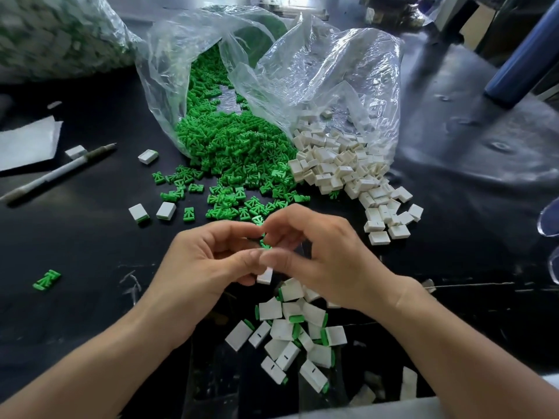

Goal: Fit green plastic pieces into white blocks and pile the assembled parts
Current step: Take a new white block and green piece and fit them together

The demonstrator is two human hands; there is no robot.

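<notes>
Left hand (208,261): fingers (236,229) curled, clamped with the thumb on a small white rectangular plastic block (265,276), thumb tip touching the right thumb.
Right hand (326,255): fingers (281,220) bent inward, pinching a green branched plastic piece (265,244).
Green piece: in the gap between both sets of fingers, just above the white block; whether it has entered the block cannot be told.
Assembled pile (296,328): white blocks with green ends showing, heaped on the black table (90,237) just below the fingers, toward the person.
Loose green pieces (236,146): a heap beyond the fingers, spilling from a clear plastic bag (169,71).
Loose white blocks (338,158): beyond the fingers and to their right, spilling from a second clear bag (332,71), touching the green heap.
Strays: one green piece (47,279) well to the left of the fingers; two assembled blocks (152,211) beyond the left hand.
Far left: a white pen (60,173) beside a white paper sheet (27,143).
</notes>
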